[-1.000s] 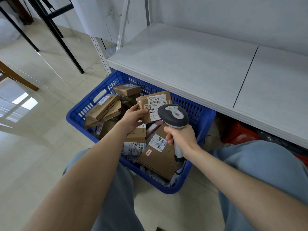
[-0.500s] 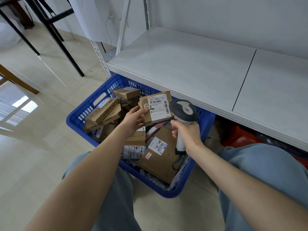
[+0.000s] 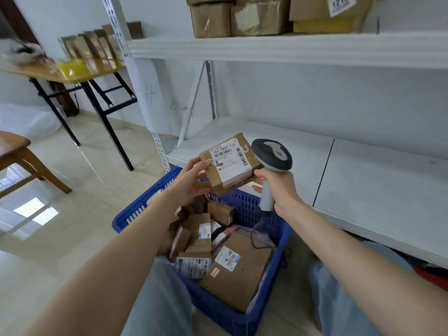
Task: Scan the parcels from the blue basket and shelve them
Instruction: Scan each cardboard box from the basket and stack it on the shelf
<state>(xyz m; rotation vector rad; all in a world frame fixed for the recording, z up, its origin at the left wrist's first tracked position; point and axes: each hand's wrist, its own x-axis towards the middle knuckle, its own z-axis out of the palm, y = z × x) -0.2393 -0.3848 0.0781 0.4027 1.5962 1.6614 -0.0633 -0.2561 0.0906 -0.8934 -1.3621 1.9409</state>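
The parcel (image 3: 229, 163), a small brown carton with a white label printed "507 PB02 T72", is held in the air above the far end of the blue basket (image 3: 135, 212) and in front of the lower shelf (image 3: 363, 170). It is taken at its left end by the left hand (image 3: 191, 180), whose grip is closed on the carton, with the thumb laid on the labelled face and the fingers curled under it. The labelled face is tilted up toward the camera.

The scanner (image 3: 272, 154) is held upright in the right hand (image 3: 278, 187), whose grip is wrapped round the grey handle. Its dark round head is seen just beside the parcel's right edge; whether the two touch cannot be told.

The basket is set on the pale tiled floor (image 3: 72, 238) between the person's knees, its far end just beside the lower shelf's front edge. It is filled with more brown parcels, and a large flat carton (image 3: 240, 275) with a white label is laid in its near right corner.

An upper shelf (image 3: 291, 49) is loaded with brown boxes (image 3: 242, 18). To the left, a tabletop (image 3: 48, 73) on black legs is seen with blurred brown packets and something yellow on it.
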